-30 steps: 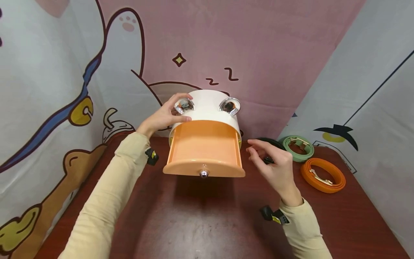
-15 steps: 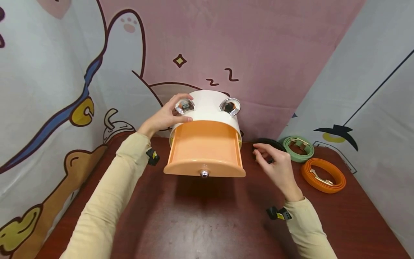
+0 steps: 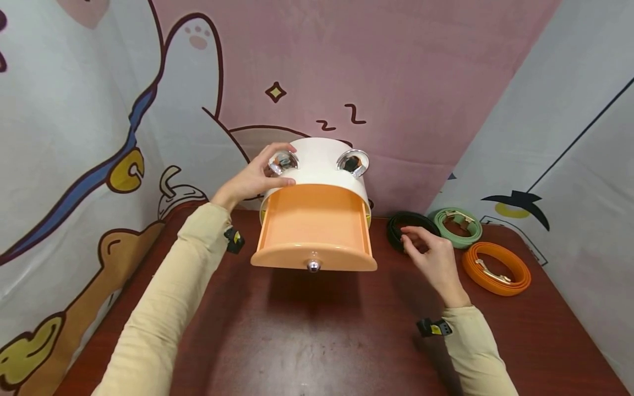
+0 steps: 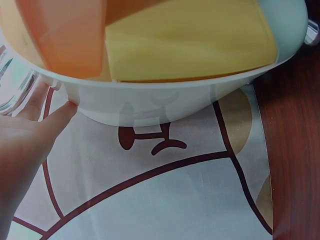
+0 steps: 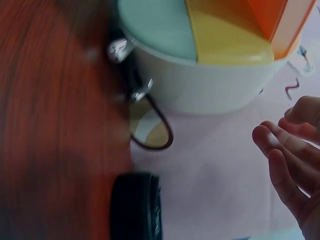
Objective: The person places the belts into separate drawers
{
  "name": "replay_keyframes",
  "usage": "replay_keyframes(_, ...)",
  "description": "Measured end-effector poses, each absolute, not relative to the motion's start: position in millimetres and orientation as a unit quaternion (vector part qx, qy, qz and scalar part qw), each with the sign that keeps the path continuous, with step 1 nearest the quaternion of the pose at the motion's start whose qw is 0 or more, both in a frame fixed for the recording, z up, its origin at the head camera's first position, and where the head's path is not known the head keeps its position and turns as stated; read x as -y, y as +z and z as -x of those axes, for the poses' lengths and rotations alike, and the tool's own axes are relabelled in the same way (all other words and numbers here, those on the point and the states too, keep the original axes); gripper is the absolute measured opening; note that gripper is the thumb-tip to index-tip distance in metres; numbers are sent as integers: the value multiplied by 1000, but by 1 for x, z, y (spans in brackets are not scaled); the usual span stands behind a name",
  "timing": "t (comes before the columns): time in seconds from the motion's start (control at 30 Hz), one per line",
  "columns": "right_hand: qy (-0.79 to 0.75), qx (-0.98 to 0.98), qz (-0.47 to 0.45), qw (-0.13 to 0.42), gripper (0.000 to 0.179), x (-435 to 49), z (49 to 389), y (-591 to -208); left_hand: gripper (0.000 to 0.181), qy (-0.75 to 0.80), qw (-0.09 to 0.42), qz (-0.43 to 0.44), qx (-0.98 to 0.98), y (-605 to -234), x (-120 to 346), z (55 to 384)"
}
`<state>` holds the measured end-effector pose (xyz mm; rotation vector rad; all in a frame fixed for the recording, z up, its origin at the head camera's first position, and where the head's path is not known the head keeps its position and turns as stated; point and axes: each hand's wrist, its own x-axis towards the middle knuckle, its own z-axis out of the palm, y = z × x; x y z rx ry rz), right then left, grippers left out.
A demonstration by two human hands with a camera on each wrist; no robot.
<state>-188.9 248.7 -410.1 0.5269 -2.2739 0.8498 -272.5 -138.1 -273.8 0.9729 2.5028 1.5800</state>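
Observation:
A white rounded drawer box (image 3: pixel 318 163) with silver eye-shaped domes stands at the back, its orange drawer (image 3: pixel 315 220) pulled out. My left hand (image 3: pixel 252 175) rests on its upper left, thumb and forefinger spread on either side of the left silver dome (image 3: pixel 283 161). In the left wrist view its fingertips touch the white wall. My right hand (image 3: pixel 433 256) hovers by a coiled black belt (image 3: pixel 393 228), fingers loosely bent and holding nothing. The right wrist view shows the right hand (image 5: pixel 295 150) apart from the box and the black belt (image 5: pixel 132 207).
A rolled green belt (image 3: pixel 474 227) and a rolled orange belt (image 3: pixel 520 269) lie at the right of the brown table (image 3: pixel 307 341). Below the orange drawer are yellow (image 5: pixel 227 32) and pale green (image 5: pixel 157 27) drawers. A printed cloth (image 3: pixel 396 71) hangs behind.
My right hand has moved right, away from the drawer and over to the black belt, uncovering more of the belt. The left hand and the drawer box look unmoved.

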Motion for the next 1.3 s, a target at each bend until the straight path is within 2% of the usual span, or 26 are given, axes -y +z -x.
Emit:
replay_keyframes(0.27,308,884,-163,312,19,-274,191,-426,62,508,14,-311,-803,-272,142,272)
replay_keyframes(0.7,279,915,-27,288,20,-326,183,-451,62,509,17,-312,-802,-275,146,274)
replay_keyframes(1.0,262,924,105,258,31,-361,177,-455,63,511,22,-319,-798,-274,141,274)
replay_keyframes(1.3,278,926,109,231,48,-403,180,-461,61,505,17,-319,-801,-274,139,275)
